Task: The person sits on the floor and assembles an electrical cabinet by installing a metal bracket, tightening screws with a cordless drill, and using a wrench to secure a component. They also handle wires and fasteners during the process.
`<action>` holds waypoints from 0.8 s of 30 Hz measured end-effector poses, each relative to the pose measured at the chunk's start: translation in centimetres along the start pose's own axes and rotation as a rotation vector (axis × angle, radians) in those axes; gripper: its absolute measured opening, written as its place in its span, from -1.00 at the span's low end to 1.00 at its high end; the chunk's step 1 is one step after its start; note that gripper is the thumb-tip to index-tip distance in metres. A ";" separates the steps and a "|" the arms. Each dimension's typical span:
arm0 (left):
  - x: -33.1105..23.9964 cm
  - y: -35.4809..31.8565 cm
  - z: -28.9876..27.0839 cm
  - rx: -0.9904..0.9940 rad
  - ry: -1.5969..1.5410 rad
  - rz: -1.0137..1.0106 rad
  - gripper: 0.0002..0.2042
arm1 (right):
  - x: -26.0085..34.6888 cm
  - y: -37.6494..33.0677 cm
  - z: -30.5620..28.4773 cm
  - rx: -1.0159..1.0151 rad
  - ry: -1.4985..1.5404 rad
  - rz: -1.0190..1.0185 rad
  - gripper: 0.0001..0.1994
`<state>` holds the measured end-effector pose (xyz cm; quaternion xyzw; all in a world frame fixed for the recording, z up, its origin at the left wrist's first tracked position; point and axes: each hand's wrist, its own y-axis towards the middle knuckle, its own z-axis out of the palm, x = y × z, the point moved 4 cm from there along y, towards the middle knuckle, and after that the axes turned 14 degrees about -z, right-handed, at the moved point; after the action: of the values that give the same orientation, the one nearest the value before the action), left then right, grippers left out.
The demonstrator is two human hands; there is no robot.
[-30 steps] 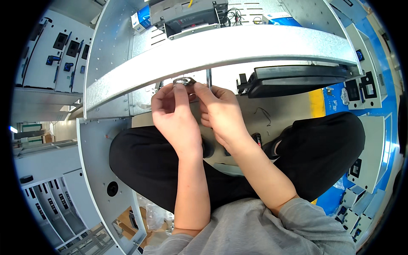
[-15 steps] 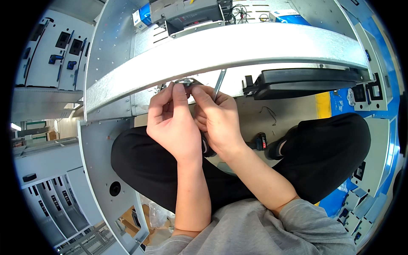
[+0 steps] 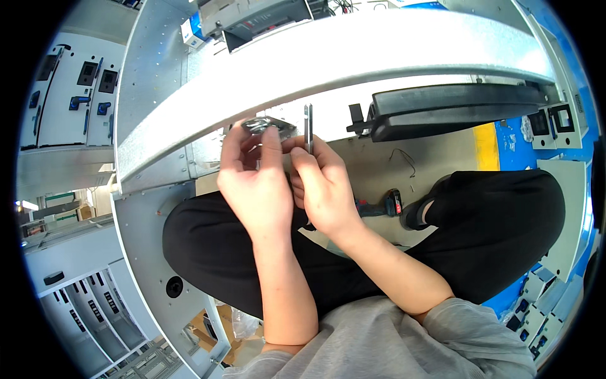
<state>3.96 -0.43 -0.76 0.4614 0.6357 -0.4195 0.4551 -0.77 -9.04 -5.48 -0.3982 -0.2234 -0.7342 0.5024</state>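
Note:
My left hand [image 3: 255, 189] is closed on a small shiny metal part [image 3: 257, 124], pinched between thumb and fingers just under the broad metal crossbeam [image 3: 353, 50]. The part has a rounded look, but its exact kind is blurred. Close beside it, my right hand [image 3: 325, 189] is closed round a narrow flat metal bar [image 3: 308, 123] that stands nearly upright out of the fist. The bar's lower end is hidden by my fingers. To the right of both hands, a long black molded piece [image 3: 451, 110] lies along the underside of the crossbeam.
A cordless power tool [image 3: 386, 205] lies on the floor between my legs, near a thin dark wire [image 3: 404, 163]. Sheet-metal cabinet walls [image 3: 148, 221] rise at left. Behind the beam sit a grey device [image 3: 265, 22] and a blue-white box [image 3: 193, 31].
The metal bar has turned from slanted to nearly upright in my right hand. The metal part is tilted and shows more beside my left thumb. The whole view has shifted slightly.

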 end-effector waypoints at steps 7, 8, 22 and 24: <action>-1.1 1.5 -1.3 0.128 0.202 0.058 -0.89 | 0.4 0.7 -1.1 0.080 -0.118 -0.135 -0.78; -1.1 1.6 -1.3 0.137 0.228 0.066 -0.91 | 0.5 0.8 -1.3 0.091 -0.173 -0.183 -0.77; 0.1 2.1 -0.9 0.110 0.131 0.095 -0.85 | 0.0 1.5 -1.4 0.170 -0.027 0.012 -0.66; -1.4 1.6 -1.0 0.062 0.368 0.056 -0.83 | -0.5 1.1 -1.5 0.131 0.154 0.126 -0.65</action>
<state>5.53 0.59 0.66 0.5616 0.6820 -0.3344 0.3280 -0.16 -10.29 -6.85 -0.3201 -0.2062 -0.7135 0.5882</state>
